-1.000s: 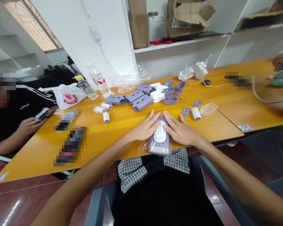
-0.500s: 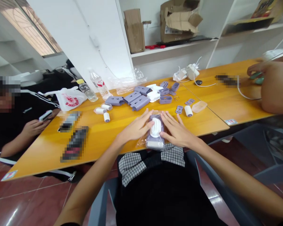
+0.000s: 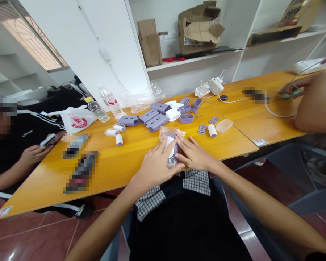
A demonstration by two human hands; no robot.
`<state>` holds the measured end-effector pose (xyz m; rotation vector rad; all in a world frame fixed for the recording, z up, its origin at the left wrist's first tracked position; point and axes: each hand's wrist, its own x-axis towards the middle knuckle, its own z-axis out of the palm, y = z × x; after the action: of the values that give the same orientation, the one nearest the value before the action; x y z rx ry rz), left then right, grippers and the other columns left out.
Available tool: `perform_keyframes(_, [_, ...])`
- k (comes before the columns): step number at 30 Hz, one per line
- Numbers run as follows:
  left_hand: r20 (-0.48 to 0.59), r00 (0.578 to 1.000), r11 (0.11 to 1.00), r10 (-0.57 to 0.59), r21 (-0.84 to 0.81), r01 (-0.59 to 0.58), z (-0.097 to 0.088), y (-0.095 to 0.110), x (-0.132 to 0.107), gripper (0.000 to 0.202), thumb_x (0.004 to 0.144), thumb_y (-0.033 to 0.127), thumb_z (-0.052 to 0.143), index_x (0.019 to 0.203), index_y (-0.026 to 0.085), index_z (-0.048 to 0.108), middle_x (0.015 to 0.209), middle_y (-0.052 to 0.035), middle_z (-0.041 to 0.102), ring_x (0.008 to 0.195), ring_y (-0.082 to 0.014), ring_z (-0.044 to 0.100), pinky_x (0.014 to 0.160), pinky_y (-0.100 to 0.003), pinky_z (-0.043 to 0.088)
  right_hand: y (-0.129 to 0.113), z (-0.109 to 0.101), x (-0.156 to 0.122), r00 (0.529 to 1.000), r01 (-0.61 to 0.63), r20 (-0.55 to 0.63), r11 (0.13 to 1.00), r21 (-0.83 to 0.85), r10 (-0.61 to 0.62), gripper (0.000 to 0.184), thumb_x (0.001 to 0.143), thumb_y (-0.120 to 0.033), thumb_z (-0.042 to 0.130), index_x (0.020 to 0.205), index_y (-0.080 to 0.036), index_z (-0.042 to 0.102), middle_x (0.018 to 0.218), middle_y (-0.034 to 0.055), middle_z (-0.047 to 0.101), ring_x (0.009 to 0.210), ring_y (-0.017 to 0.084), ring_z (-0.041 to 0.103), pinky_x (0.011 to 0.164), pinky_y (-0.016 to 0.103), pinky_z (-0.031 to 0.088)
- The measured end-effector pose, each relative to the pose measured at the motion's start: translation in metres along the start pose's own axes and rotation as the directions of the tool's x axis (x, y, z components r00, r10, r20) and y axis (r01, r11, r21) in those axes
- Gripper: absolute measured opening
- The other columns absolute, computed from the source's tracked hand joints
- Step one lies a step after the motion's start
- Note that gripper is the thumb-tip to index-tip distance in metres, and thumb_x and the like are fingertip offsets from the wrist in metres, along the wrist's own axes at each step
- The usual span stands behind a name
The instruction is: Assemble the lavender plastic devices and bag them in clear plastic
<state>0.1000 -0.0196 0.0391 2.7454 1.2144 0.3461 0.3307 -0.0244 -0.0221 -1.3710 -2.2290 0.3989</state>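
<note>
At the near table edge, a purple-and-white plastic item (image 3: 175, 149) lies in a clear plastic bag (image 3: 165, 130). My left hand (image 3: 156, 163) covers its left side, fingers laid across the front and thumb along the lower end. From the right, my right hand (image 3: 194, 154) presses against it, fingers fairly straight and thumb near the white piece. Both hands grip the bagged item between them, hiding much of it. Beyond lie purple slotted housings (image 3: 157, 122), white parts (image 3: 173, 115) and small purple cups (image 3: 186, 118).
White rollers (image 3: 119, 140) lie left of my hands; another white roller (image 3: 212, 131) and a translucent tray (image 3: 224, 125) are right. Bottles (image 3: 97, 110) and a carrier bag (image 3: 78, 119) stand at the back left. Co-workers sit on both sides; a cable (image 3: 279, 115) crosses the right table.
My left hand has moved over the bagged item, covering more of it. The item is turned slightly, and the bag's far end now shows beyond my fingers. The view has shifted a little.
</note>
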Motion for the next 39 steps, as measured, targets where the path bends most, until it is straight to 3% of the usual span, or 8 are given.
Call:
perform_keyframes(3, [-0.011, 0.997, 0.985, -0.079, 0.153, 0.079, 0.006, 0.013, -0.005, 0.084, 0.092, 0.061, 0.076, 0.165, 0.031, 0.046, 0.183, -0.0160, 0.023, 0.154, -0.0533, 0.047, 0.109, -0.071, 0.056, 0.011, 0.000, -0.001, 0.995, 0.053, -0.093, 0.987, 0.151, -0.039, 0.068, 0.114, -0.058, 0.037, 0.175, -0.028, 0.032, 0.180, 0.0116, 0.037, 0.167, 0.031, 0.033, 0.136, 0.063, 0.029])
perform_keyframes(7, [-0.045, 0.974, 0.948, -0.224, 0.222, 0.228, 0.009, 0.000, -0.005, 0.062, 0.093, 0.030, 0.070, 0.154, 0.031, 0.059, 0.184, -0.0105, 0.023, 0.141, -0.0461, 0.061, 0.094, -0.061, 0.066, 0.023, 0.001, -0.002, 0.953, 0.017, -0.298, 0.977, 0.214, 0.049, 0.055, 0.110, -0.042, 0.050, 0.162, -0.025, 0.053, 0.170, 0.0161, 0.051, 0.158, 0.033, 0.050, 0.131, 0.061, 0.041])
perform_keyframes(13, [-0.205, 0.949, 0.946, -0.240, 0.171, 0.276, -0.014, -0.042, -0.030, 0.054, 0.092, 0.028, 0.065, 0.147, 0.029, 0.064, 0.180, -0.0068, 0.034, 0.150, -0.0401, 0.055, 0.113, -0.057, 0.060, 0.016, 0.007, -0.003, 0.955, 0.005, -0.295, 0.988, 0.154, 0.041, 0.044, 0.105, -0.030, 0.056, 0.149, -0.022, 0.063, 0.165, 0.0184, 0.054, 0.153, 0.032, 0.055, 0.128, 0.060, 0.044])
perform_keyframes(18, [-0.510, 0.777, 0.833, -0.369, 0.189, 0.520, -0.078, -0.108, -0.036, 0.056, 0.093, 0.045, 0.064, 0.146, 0.027, 0.064, 0.182, -0.0070, 0.029, 0.155, -0.0426, 0.049, 0.122, -0.059, 0.052, 0.010, 0.005, -0.004, 0.971, 0.014, -0.237, 0.992, 0.129, 0.017, 0.042, 0.105, -0.027, 0.056, 0.145, -0.019, 0.065, 0.164, 0.0203, 0.053, 0.154, 0.033, 0.054, 0.129, 0.059, 0.045])
perform_keyframes(23, [-0.372, 0.630, 0.595, -0.681, 0.219, 0.773, -0.117, -0.202, -0.012, 0.069, 0.094, 0.051, 0.060, 0.156, 0.023, 0.056, 0.182, -0.0157, 0.020, 0.151, -0.0514, 0.050, 0.116, -0.068, 0.049, 0.007, 0.006, -0.005, 0.980, 0.006, -0.198, 0.996, 0.092, 0.012, 0.040, 0.104, -0.025, 0.060, 0.142, -0.017, 0.068, 0.163, 0.0222, 0.054, 0.153, 0.035, 0.054, 0.128, 0.059, 0.045])
perform_keyframes(27, [-0.221, 0.641, 0.582, -0.735, 0.281, 0.763, -0.104, -0.253, 0.003, 0.076, 0.093, 0.054, 0.061, 0.159, 0.019, 0.051, 0.181, -0.0195, 0.017, 0.150, -0.0525, 0.049, 0.118, -0.065, 0.045, 0.003, 0.007, -0.006, 0.983, -0.014, -0.183, 0.999, 0.051, 0.023, 0.040, 0.104, -0.026, 0.061, 0.141, -0.017, 0.069, 0.166, 0.0223, 0.051, 0.153, 0.037, 0.054, 0.127, 0.060, 0.046])
perform_keyframes(31, [-0.147, 0.670, 0.624, -0.728, 0.264, 0.736, -0.082, -0.278, 0.009, 0.076, 0.089, 0.048, 0.065, 0.157, 0.017, 0.051, 0.175, -0.0206, 0.026, 0.147, -0.0450, 0.051, 0.118, -0.057, 0.047, -0.001, 0.005, -0.007, 0.983, -0.023, -0.180, 0.999, 0.031, 0.028, 0.037, 0.103, -0.025, 0.061, 0.138, -0.018, 0.071, 0.165, 0.0213, 0.052, 0.151, 0.037, 0.056, 0.125, 0.060, 0.048])
perform_keyframes(39, [-0.161, 0.750, 0.724, -0.642, 0.194, 0.662, -0.065, -0.265, 0.016, 0.074, 0.090, 0.049, 0.064, 0.154, 0.012, 0.053, 0.175, -0.0257, 0.023, 0.139, -0.0517, 0.053, 0.112, -0.068, 0.045, 0.001, 0.006, -0.008, 0.983, 0.010, -0.183, 1.000, -0.009, -0.011, 0.032, 0.103, -0.029, 0.062, 0.131, -0.020, 0.074, 0.160, 0.0190, 0.057, 0.146, 0.037, 0.059, 0.122, 0.063, 0.051])
